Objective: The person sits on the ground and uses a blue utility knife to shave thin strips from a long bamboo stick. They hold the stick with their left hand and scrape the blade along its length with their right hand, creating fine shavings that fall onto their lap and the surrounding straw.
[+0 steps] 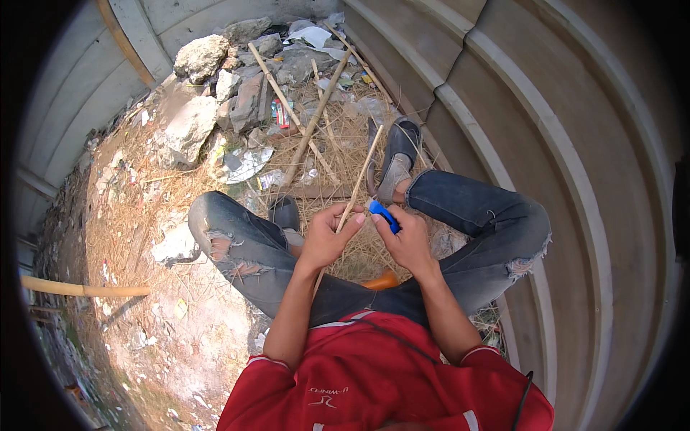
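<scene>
My left hand (330, 235) is closed round a thin bamboo stick (365, 171), which slants from my lap up past my feet. Close beside it, my right hand (407, 241) grips a blue utility knife (384, 215), its tip pointing toward the stick. A small gap seems to separate the knife from the stick. Below the hands, an orange object (380, 281) lies between my thighs, partly hidden, and its kind is unclear. Dry straw-like shavings (359, 251) cover the ground under both hands.
Several bamboo poles (316, 118) lie among litter beyond my feet. Large rocks (190, 129) and rubble are piled at the far left. A corrugated wall (546, 158) curves close along my right side. Another bamboo pole (86, 289) juts in at the left.
</scene>
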{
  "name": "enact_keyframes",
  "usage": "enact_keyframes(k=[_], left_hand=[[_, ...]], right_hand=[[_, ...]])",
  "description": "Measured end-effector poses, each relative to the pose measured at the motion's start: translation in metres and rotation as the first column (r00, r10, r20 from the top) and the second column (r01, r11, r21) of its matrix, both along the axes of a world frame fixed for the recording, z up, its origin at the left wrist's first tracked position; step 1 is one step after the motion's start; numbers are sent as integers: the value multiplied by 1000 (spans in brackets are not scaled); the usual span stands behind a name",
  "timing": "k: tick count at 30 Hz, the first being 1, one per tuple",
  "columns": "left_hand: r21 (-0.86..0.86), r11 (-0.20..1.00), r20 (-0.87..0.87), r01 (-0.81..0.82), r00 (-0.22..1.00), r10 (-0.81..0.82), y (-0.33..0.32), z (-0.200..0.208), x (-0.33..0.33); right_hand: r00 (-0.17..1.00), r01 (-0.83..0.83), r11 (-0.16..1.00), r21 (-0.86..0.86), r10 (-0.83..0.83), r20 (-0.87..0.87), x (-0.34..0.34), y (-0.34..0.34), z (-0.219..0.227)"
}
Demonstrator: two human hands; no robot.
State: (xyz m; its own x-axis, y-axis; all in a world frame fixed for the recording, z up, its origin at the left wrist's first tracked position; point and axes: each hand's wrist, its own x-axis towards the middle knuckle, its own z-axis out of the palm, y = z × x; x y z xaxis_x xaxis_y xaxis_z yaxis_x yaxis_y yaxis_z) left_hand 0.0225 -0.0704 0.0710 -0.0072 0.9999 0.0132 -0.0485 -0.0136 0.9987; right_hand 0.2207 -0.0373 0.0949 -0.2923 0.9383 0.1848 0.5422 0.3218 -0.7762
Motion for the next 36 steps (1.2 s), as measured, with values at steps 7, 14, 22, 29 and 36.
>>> enact_keyframes(k=[7, 14, 22, 29, 36], left_hand=[[-85, 996, -65, 1, 998, -6, -19, 10, 8], [-190, 973, -98, -130, 989, 113, -31, -24, 14], [-399, 897, -311, -193, 948, 65, -27, -42, 11], [-342, 903, -333, -260, 932, 143, -22, -63, 21], [-231, 936, -423, -267, 893, 150, -9, -53, 24]], right_hand=[[999, -27, 1000, 3, 27, 20, -10, -31, 1], [996, -83, 989, -126, 87, 26, -8, -32, -18], [911, -394, 878, -271, 335, -238, -1, 5, -80], [918, 252, 957, -140, -283, -278, 121, 50, -135], [913, 281, 864, -418, -106, 394, 236, -24, -262]])
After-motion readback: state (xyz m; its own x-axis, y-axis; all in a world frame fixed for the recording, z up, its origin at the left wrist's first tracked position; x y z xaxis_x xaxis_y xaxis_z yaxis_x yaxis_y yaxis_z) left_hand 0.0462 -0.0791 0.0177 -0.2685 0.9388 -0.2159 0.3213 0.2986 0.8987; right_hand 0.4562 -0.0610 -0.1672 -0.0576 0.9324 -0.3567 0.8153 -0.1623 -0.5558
